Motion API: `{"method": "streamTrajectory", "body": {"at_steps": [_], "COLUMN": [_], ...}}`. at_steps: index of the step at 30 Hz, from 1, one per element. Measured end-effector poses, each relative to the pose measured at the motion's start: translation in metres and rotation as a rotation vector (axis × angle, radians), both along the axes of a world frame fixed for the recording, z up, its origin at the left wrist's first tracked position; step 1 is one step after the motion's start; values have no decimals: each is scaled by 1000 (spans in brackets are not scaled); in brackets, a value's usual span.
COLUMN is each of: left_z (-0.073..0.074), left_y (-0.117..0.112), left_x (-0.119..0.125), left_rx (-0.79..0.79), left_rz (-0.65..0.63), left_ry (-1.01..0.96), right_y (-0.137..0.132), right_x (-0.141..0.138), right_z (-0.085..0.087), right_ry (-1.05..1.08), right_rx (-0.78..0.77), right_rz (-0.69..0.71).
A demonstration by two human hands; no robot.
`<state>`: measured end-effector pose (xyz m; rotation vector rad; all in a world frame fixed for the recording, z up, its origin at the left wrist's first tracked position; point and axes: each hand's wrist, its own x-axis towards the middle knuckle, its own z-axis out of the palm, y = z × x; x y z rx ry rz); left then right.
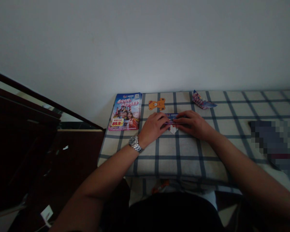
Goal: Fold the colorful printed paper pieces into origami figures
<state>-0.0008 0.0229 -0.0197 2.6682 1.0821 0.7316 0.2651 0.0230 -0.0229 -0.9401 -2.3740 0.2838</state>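
Observation:
Between my hands lies a partly folded flyer [173, 129], printed in blue and pink, with a pointed pale end toward me. My left hand [154, 126] has its fingers closed on the flyer's left side; a metal watch sits on that wrist. From the other side my right hand [194, 124] presses and pinches the flyer's right part. The fingers of both hands cover much of the paper, and the thumbs are near its middle. Behind the right hand stands a folded paper shape [203, 102] in similar colours.
A stack of printed flyers [125, 112] lies at the table's left end. A bear-shaped picture [157, 104] is behind my left hand. The checked tablecloth [186, 164] reaches the white wall [159, 45]. A dark, blurred-out object [270, 138] lies at the right.

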Motion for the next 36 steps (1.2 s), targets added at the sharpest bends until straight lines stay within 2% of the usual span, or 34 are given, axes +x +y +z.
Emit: {"method": "streamTrajectory", "body": {"at_steps": [10, 16, 19, 28, 36], "left_z": [2, 6, 7, 12, 11], "left_y": [-2, -6, -8, -10, -7], "left_x": [-2, -4, -3, -4, -5], "left_rx": [34, 40, 38, 70, 82], "left_rz": [-14, -192, -231, -187, -105], "left_ry": [19, 95, 130, 167, 164], "right_y": [-2, -2, -2, -4, -5], "right_x": [0, 0, 0, 0, -1], "right_z": [1, 0, 0, 2, 4], "right_ry": [-23, -30, -38, -39, -57], "right_rx": [-29, -25, -13, -5, 14], "right_rz": [-21, -43, -74, -84, -78]}}
